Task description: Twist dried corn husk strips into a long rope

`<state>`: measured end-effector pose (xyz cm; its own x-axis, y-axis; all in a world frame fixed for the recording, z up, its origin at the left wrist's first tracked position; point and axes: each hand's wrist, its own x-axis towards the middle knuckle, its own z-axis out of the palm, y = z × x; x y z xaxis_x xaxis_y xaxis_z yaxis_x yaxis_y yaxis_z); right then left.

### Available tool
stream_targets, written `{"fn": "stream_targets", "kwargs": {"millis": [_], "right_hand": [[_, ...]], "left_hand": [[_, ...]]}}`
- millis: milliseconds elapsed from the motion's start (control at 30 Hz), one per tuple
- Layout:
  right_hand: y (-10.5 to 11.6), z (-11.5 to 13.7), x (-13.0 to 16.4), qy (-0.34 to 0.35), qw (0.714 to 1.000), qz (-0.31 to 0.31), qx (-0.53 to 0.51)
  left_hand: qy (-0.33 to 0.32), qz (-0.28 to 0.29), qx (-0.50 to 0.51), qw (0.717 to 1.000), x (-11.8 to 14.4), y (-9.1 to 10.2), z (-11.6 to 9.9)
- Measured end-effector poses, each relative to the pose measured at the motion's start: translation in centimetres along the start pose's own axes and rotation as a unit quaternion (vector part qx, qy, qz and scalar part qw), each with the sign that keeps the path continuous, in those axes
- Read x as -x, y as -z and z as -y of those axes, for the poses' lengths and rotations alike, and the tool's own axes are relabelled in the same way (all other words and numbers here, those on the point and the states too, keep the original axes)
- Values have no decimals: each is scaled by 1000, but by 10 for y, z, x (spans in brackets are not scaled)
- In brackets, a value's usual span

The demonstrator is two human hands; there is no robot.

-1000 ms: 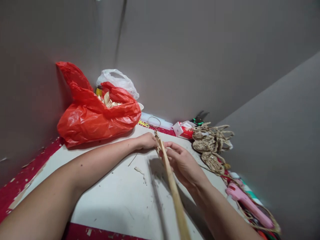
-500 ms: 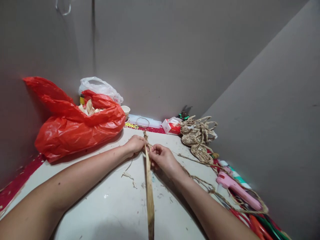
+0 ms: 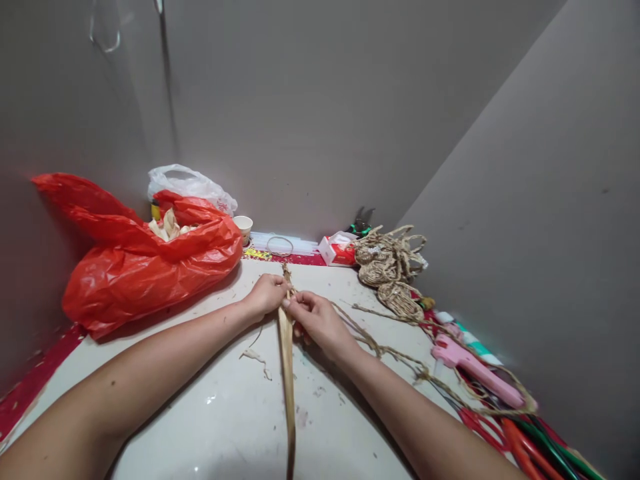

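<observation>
My left hand (image 3: 269, 295) and my right hand (image 3: 316, 320) meet near the middle of the white table, both with closed fingers. Between them is a long, flat strip of dried plant fibre (image 3: 287, 373), pale tan, which runs down toward the front edge. My left fingers pinch its upper end, where a short twisted, frayed bit (image 3: 287, 272) sticks out beyond them. My right thumb and forefinger grip the strip just beside that. A thin twisted cord (image 3: 367, 340) trails from near my right hand off to the right; its join at the fingers is hidden.
A red plastic bag (image 3: 155, 273) holding pale dried strips stands left, near a paper cup (image 3: 243, 229). Woven fibre pieces (image 3: 390, 260) and a red-white box (image 3: 337, 249) lie at the back right. A pink glue gun (image 3: 477, 372) and red-handled scissors (image 3: 483, 427) lie along the right edge.
The view has shifted slightly, so the background sits a little lower and to the left. My right fingers have moved closer to my left, and the strip's lower part has swung left.
</observation>
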<state>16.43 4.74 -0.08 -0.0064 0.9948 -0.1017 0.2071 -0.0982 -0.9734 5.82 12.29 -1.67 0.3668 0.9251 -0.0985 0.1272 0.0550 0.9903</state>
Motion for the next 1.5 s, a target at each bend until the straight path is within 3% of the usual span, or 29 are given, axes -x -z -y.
{"fn": "stream_targets", "kwargs": {"millis": [100,233,333,600,833,1000,1167,1400,1500], "right_hand": [[0,1,3,-54,993,83,-63],[7,6,2,-101,975,130,-150],[13,8,-1,-102,975,123,-156],[4,-6,-3,-33,998,48,-26],[3,2,2,-81,990,94,-59],[1,0,1,-15,1000,23,-4],[-5,-4,1,18,999,15,44],[-2,1,2,-41,988,110,-104],[3,0,-2,-61,986,92,-125]], "left_hand": [[-9,-4,6,1000,-2,1,1],[10,-1,28,1000,-3,3,-1],[28,0,40,999,-1,4,-5],[12,-24,43,999,-1,1,-5],[-22,-32,19,999,-1,-1,-1],[-24,-49,48,997,-3,-2,2],[-46,-75,11,996,-5,-5,6],[-67,-89,-34,993,-6,-4,9],[-81,-83,-45,992,-6,-3,9]]}}
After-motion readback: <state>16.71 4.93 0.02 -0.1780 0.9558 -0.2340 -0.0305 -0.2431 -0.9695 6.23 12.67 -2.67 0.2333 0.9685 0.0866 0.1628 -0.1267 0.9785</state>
